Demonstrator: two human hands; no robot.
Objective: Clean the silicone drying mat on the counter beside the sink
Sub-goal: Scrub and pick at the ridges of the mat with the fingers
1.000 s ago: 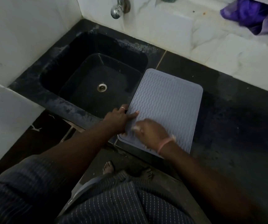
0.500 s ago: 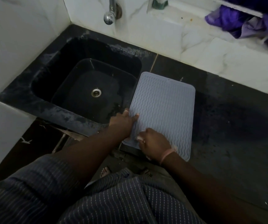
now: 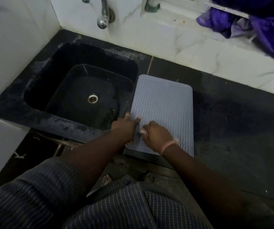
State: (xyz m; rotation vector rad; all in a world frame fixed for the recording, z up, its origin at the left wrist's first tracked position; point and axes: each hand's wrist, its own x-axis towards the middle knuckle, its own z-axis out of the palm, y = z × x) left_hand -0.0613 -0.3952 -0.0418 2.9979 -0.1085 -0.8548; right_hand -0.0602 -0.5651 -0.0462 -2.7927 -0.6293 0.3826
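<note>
One grey mat (image 3: 164, 113), one black sink (image 3: 76, 90), one tap (image 3: 104, 15), two hands (image 3: 126, 128), one purple cloth (image 3: 256, 27).

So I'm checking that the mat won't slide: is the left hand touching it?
Touching. The head view shows the left hand with its thumb pressed flat on the mat near its sink-side edge, no gap visible.

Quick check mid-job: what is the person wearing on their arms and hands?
The left hand has a thin ring on one finger. The right hand has a pinkish band around the wrist. The left arm has a dark sleeve with fine pale stripes ending near the elbow; both forearms are bare. No gloves.
</note>
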